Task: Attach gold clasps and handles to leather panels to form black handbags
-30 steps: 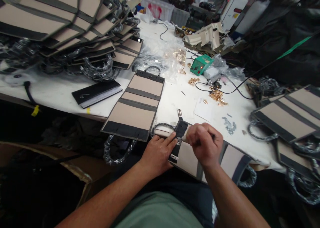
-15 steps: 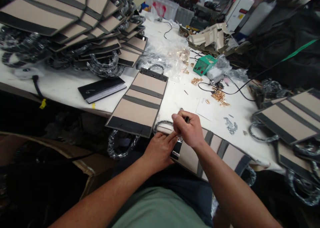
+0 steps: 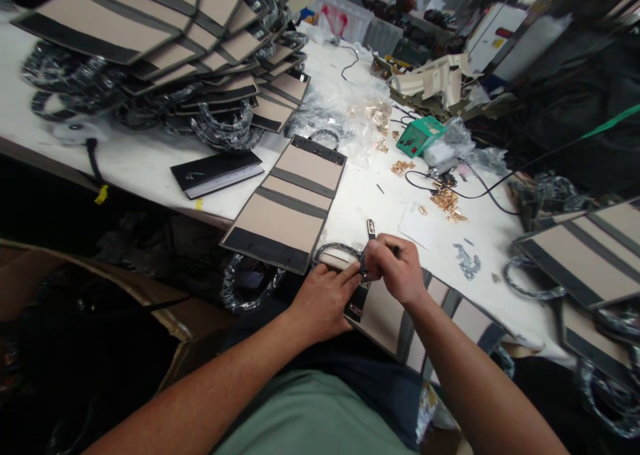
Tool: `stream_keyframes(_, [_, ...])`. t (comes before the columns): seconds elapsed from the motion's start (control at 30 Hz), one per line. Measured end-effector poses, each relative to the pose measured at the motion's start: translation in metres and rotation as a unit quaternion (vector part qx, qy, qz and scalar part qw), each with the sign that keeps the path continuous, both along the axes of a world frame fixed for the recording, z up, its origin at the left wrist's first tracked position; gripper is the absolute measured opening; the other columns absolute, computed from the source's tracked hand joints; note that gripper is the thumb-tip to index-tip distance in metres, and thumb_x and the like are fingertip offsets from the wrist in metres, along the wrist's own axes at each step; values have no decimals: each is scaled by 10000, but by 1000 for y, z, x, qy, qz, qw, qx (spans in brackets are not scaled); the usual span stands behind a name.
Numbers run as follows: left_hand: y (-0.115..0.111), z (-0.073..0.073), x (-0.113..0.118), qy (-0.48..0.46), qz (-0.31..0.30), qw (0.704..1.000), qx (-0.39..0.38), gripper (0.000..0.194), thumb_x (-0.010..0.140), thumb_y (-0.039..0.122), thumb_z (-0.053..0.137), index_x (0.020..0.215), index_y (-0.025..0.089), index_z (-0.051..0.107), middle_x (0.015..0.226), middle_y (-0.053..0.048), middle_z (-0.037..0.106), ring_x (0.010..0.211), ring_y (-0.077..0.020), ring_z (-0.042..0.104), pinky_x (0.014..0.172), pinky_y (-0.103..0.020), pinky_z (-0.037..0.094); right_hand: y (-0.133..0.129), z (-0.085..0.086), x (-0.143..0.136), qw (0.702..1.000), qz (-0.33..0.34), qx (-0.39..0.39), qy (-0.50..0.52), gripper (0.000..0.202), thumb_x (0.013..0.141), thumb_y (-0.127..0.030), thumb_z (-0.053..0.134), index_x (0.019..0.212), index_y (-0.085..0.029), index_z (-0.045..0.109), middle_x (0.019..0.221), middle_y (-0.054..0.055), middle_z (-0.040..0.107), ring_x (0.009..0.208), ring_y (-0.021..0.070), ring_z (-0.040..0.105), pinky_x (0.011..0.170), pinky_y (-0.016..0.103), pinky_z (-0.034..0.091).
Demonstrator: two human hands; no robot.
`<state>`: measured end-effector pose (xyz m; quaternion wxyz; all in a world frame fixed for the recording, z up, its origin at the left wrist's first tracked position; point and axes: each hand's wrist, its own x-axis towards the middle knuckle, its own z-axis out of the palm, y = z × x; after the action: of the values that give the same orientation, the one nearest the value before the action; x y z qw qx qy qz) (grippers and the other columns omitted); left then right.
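Observation:
My left hand lies over the end of a beige and dark bag panel at the table's front edge. Its fingers are stretched out, the tips beside a small metal fitting on the panel's black band. Closed in a fist just above that fitting, my right hand grips a thin dark-handled tool; its tip is hidden. Past the fist sticks out a short black strap with a gold-coloured metal piece. A plastic-wrapped handle curves behind my left fingers.
Another bag panel lies to the left, beside a black notebook. Stacked panels fill the back left; more panels lie right. Gold hardware, a green box and cables lie behind. An open carton stands below left.
My right fist has shifted slightly right and down, and more of the black strap with its metal piece shows. My left hand stays on the panel. The whole view has turned a little.

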<state>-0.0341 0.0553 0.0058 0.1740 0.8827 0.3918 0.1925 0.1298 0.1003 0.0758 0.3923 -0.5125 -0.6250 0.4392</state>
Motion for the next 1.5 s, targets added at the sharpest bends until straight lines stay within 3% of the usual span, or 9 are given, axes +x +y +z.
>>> stream_keyframes(0.17, [0,-4,0,6,-8,1000,6,583,848,434,634,1369,183,562,1546,-121,482,1122,-292,653,926,-453,420,-18,7,4,962,-47,121,239,384,920,-328,617,582,-233,461,478,-49,439,428,127,417,449,288,372])
stream_keyframes(0.33, [1,-4,0,5,-8,1000,6,569,865,412,615,1374,164,557,1522,-132,510,1169,-293,640,912,-443,425,-23,-12,-2,975,-71,130,163,399,938,-333,610,576,-223,482,505,-27,480,466,128,435,484,296,354])
stream_keyframes(0.53, [1,-2,0,11,-5,1000,6,578,832,391,654,1359,171,566,1537,-113,496,1195,-292,629,933,-450,431,-27,-23,3,967,-82,146,190,415,939,-375,601,578,-231,457,504,-33,471,462,134,448,493,303,368])
stream_keyframes(0.73, [2,10,1,44,-7,999,-17,627,818,440,673,1368,160,563,1546,-116,482,1087,-300,670,928,-469,446,-21,-8,35,987,-158,17,-34,458,942,-482,560,574,-216,501,487,-29,513,467,128,457,514,275,371])
stream_keyframes(0.83, [3,16,3,66,-4,998,-21,641,802,428,687,1365,147,568,1553,-117,472,1073,-311,670,931,-490,453,-13,-1,54,965,-161,-20,-207,318,878,-442,649,663,-212,609,565,-28,602,550,144,546,583,268,400])
stream_keyframes(0.97, [7,26,3,89,-13,996,-31,663,758,384,734,1359,155,572,1542,-116,488,1136,-318,641,986,-488,454,-5,-19,63,921,-99,-8,-376,105,835,-332,699,913,-273,739,858,-9,741,800,189,659,713,287,430])
stream_keyframes(1.2, [33,42,1,75,-59,994,-48,1021,661,780,713,1447,162,503,1551,-112,477,1418,-344,424,1185,-483,334,-1,-43,63,911,-103,39,-398,76,875,-312,695,933,-288,739,977,-18,739,890,176,668,741,278,426])
stream_keyframes(1.33, [55,31,12,80,-57,995,-21,736,901,627,562,1482,185,469,1592,-88,420,1477,-274,364,1237,-457,246,-7,-44,61,900,-118,66,-415,78,905,-321,678,938,-275,731,962,-8,733,894,184,664,739,288,416])
stream_keyframes(1.5, [61,18,17,93,-56,994,5,665,925,522,574,1500,216,440,1599,-68,411,1448,-256,406,1232,-468,234,-28,-50,51,859,-140,116,-478,157,965,-296,568,972,-252,719,918,52,687,904,222,615,778,324,396])
